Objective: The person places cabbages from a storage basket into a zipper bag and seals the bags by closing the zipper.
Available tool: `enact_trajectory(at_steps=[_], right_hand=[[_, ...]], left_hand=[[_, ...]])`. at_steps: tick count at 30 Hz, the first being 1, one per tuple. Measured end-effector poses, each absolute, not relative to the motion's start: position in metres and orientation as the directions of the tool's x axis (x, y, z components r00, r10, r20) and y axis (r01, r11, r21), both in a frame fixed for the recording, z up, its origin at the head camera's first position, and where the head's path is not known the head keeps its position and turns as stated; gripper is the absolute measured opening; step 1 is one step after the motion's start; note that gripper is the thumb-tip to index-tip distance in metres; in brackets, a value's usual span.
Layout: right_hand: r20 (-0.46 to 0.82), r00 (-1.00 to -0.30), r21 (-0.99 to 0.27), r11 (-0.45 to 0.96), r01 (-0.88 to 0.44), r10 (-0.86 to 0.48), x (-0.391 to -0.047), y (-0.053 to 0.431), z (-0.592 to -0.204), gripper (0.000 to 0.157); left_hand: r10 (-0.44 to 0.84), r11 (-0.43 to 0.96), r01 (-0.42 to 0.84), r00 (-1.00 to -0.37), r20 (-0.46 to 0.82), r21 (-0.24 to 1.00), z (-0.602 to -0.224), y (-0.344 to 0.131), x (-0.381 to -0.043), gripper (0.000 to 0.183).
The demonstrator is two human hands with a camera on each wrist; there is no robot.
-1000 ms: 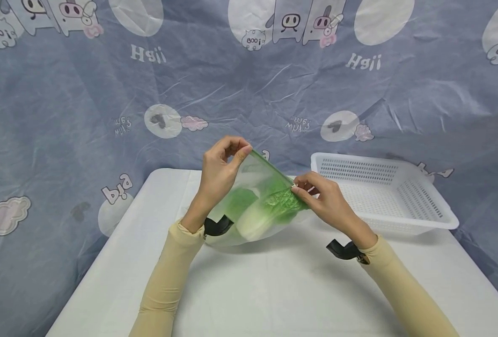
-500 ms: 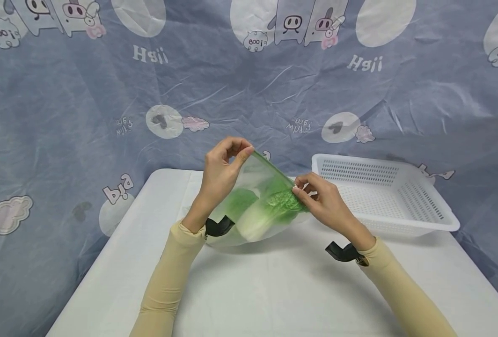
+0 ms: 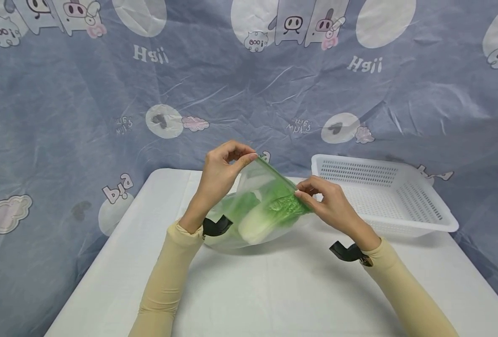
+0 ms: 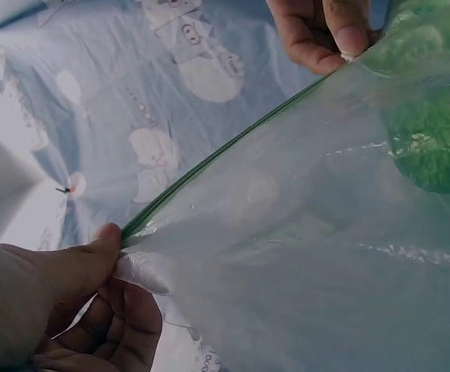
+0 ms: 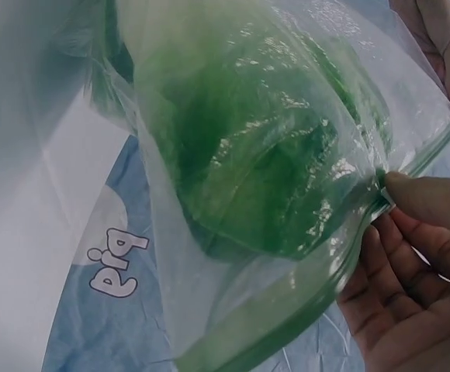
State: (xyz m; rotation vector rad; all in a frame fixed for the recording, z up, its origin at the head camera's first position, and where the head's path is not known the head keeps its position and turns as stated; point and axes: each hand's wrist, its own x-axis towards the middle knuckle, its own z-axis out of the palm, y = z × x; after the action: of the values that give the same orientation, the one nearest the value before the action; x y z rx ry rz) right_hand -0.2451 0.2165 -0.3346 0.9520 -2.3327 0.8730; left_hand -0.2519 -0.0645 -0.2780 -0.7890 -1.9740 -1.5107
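Observation:
A clear zip bag (image 3: pixel 249 180) with a green closure strip (image 4: pixel 233 143) is held up above the table. Inside lies a napa cabbage (image 3: pixel 259 224), pale stem toward me, with more green leafy shapes behind it, blurred by the plastic. My left hand (image 3: pixel 220 171) pinches the upper left corner of the bag between thumb and fingers. Lower and to the right, my right hand (image 3: pixel 329 201) pinches the strip partway along. A small white piece, perhaps a slider (image 4: pixel 347 56), shows at its fingertips. In the right wrist view the strip continues past this pinch toward the bag's other corner.
A white perforated plastic basket (image 3: pixel 384 221) stands at the back right of the white table (image 3: pixel 257 299). Behind the table hangs a blue-grey printed cloth (image 3: pixel 240 84). Black camera mounts (image 3: pixel 217 226) are strapped at both wrists.
Both hands have sunk slightly and shifted a little to the right, still pinching the bag. The bag's top edge has come down with them. The basket stays put.

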Motion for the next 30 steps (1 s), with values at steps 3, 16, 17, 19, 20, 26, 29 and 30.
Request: enact_trajectory(at_steps=[3,16,17,19,20,26,29,30], right_hand=[[0.631,-0.624,-0.369,0.530,-0.764,-0.460,-0.248,0.217,-0.334,0.013],[0.677,-0.489,-0.207,0.495,-0.844,-0.551,-0.251,0.201,-0.333,0.015],[0.675,-0.486,-0.208,0.489,-0.847,-0.555,-0.251,0.200,-0.333,0.016],[0.671,-0.478,-0.204,0.479,-0.854,-0.566,-0.251,0.198,-0.334,0.018],[0.665,-0.481,-0.211,0.474,-0.855,-0.571,-0.251,0.198,-0.334,0.018],[0.657,-0.456,-0.212,0.434,-0.876,-0.600,-0.247,0.201,-0.330,0.006],[0.665,-0.428,-0.204,0.403,-0.892,-0.611,-0.246,0.204,-0.329,0.005],[0.668,-0.424,-0.207,0.394,-0.896,-0.612,-0.245,0.206,-0.329,0.007]], left_hand=[[0.131,0.214,0.725,-0.685,0.716,0.655,-0.277,-0.066,-0.251,0.013],[0.054,0.196,0.807,-0.576,0.816,0.557,-0.270,-0.080,-0.249,0.012],[0.047,0.200,0.808,-0.572,0.819,0.554,-0.270,-0.081,-0.250,0.012],[0.036,0.203,0.812,-0.565,0.825,0.547,-0.271,-0.083,-0.251,0.011],[0.032,0.208,0.815,-0.559,0.829,0.541,-0.271,-0.084,-0.252,0.011],[0.022,0.227,0.840,-0.511,0.859,0.493,-0.272,-0.087,-0.255,0.012],[0.018,0.230,0.839,-0.510,0.860,0.493,-0.273,-0.087,-0.256,0.012],[0.012,0.235,0.835,-0.514,0.858,0.497,-0.273,-0.088,-0.257,0.012]])
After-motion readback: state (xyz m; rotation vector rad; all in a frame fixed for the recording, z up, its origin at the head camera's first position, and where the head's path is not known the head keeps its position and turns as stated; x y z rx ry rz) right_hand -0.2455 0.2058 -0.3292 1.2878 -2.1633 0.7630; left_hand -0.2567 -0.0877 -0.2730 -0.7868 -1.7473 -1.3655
